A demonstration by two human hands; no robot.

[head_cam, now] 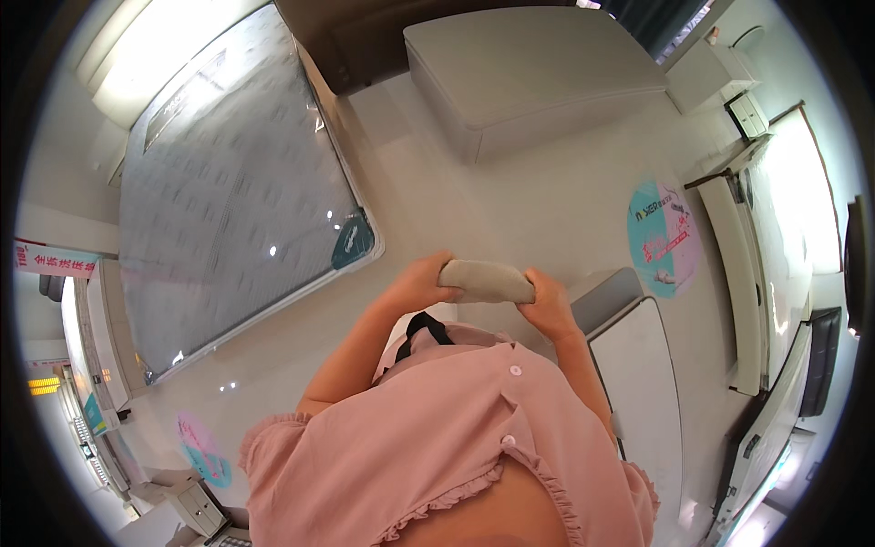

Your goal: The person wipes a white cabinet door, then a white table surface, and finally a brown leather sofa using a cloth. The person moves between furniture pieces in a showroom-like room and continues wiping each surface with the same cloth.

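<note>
A folded beige cloth is stretched between both hands in front of the waist, in the middle of the head view. My left hand grips its left end, thumb below and fingers over the edge. Its right end is held by my right hand. The cloth bows slightly upward at its middle and hangs above the tiled floor. Below it are the pink blouse and a black strap or bow. Part of the fingers of each hand is hidden by the cloth.
A grey mattress in clear plastic lies on the left. Ahead stands a low grey upholstered bench or bed base. A white-topped panel or table is close by my right arm. More beds line the right side.
</note>
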